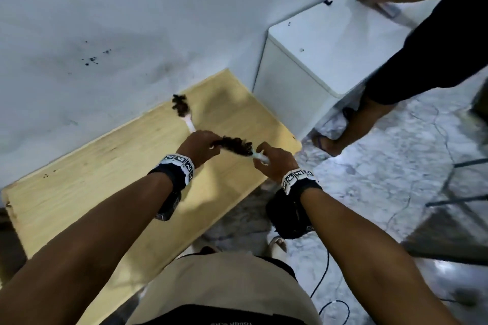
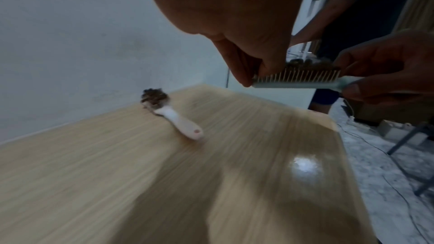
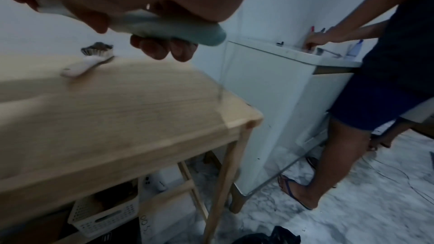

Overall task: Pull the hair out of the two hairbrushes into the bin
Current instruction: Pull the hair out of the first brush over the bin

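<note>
A teal hairbrush (image 1: 257, 156) clogged with dark hair (image 1: 233, 145) hangs above the wooden table (image 1: 92, 179), held between both hands. My right hand (image 1: 261, 155) grips its handle (image 3: 164, 27). At the far tip of the brush head (image 2: 295, 81), my left hand (image 1: 214, 144) pinches the hair. A second hairbrush (image 1: 183, 111) with a white handle lies on the table near the wall, its head full of hair too (image 2: 155, 97). A black bin bag (image 3: 265, 237) sits on the floor beside the table's leg.
A white cabinet (image 1: 317, 60) stands right of the table, with another person (image 1: 422, 47) working at it. A white basket (image 3: 105, 214) sits under the table. Cables (image 1: 324, 298) trail across the marble floor, and a wall backs the table.
</note>
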A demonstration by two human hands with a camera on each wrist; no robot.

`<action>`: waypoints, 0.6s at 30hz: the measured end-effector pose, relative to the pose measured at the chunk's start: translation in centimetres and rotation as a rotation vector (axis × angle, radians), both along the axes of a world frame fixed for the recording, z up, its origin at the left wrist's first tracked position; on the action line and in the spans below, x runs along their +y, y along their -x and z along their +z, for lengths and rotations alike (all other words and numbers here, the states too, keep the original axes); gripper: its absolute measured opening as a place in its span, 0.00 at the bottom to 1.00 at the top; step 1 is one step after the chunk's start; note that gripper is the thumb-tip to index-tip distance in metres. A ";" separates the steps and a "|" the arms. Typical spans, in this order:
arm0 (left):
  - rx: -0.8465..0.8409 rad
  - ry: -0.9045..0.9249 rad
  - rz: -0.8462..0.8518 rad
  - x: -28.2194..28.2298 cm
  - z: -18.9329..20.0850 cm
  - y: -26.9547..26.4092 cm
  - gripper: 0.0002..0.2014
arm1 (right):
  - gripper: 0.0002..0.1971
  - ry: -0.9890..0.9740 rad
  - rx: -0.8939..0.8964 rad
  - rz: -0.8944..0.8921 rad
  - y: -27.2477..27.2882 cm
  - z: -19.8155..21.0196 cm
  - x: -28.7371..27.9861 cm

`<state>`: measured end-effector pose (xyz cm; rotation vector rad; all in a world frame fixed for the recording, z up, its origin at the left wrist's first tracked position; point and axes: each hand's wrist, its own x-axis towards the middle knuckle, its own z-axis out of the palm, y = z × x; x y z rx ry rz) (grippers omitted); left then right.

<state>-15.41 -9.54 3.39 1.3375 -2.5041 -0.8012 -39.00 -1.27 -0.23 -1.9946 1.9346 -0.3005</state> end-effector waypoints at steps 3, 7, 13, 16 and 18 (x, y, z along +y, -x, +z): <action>-0.051 -0.006 -0.046 0.9 0.8 4.7 0.07 | 0.17 0.009 -0.011 -0.072 3.6 0.1 2.3; -0.026 -0.062 -0.045 2.7 1.3 11.2 0.06 | 0.18 0.034 -0.009 -0.134 9.7 0.6 5.5; 0.054 -0.113 0.038 5.2 1.7 19.7 0.04 | 0.24 0.100 -0.076 -0.153 17.9 1.3 8.9; 0.130 -0.103 0.093 6.2 1.8 23.1 0.05 | 0.22 0.083 -0.087 -0.188 20.8 1.4 10.0; 0.176 -0.133 0.052 6.8 1.6 24.9 0.13 | 0.18 0.068 -0.088 -0.214 22.6 1.4 10.7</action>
